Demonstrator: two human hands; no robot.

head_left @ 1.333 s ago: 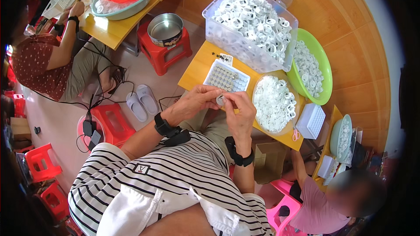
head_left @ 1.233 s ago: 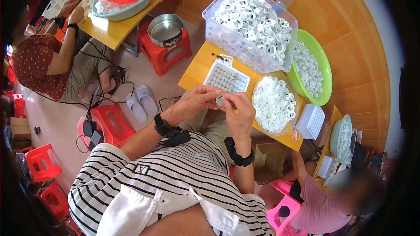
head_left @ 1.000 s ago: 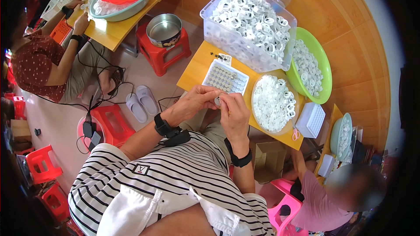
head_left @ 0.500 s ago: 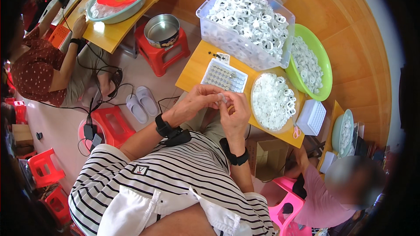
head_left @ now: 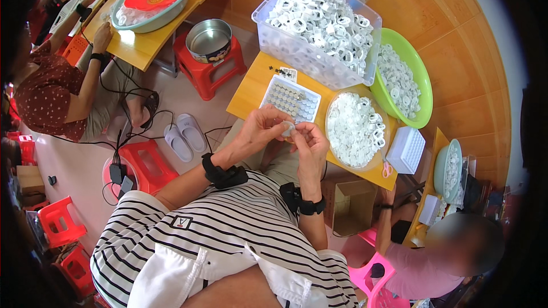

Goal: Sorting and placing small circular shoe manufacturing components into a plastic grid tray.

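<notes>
Between my two hands, just in front of the table's near edge, is a small round white plastic piece. My left hand pinches it between thumb and fingertips. My right hand holds its other side, with fingers closed. Just beyond them a white tray carries rows of small round silver discs. To the right of my hands, a shallow clear bowl is heaped with small white plastic parts. Fingers partly cover the held piece, so its details are hidden.
A clear plastic bin full of white ring-shaped parts stands at the back, beside a green basin. Pink scissors and a white grid-topped block lie at the right. People sit left and right; a red stool holds a tin.
My hands have turned the white piece so its round face shows more. The person at right has shifted and lowered an arm. My view has moved slightly.
</notes>
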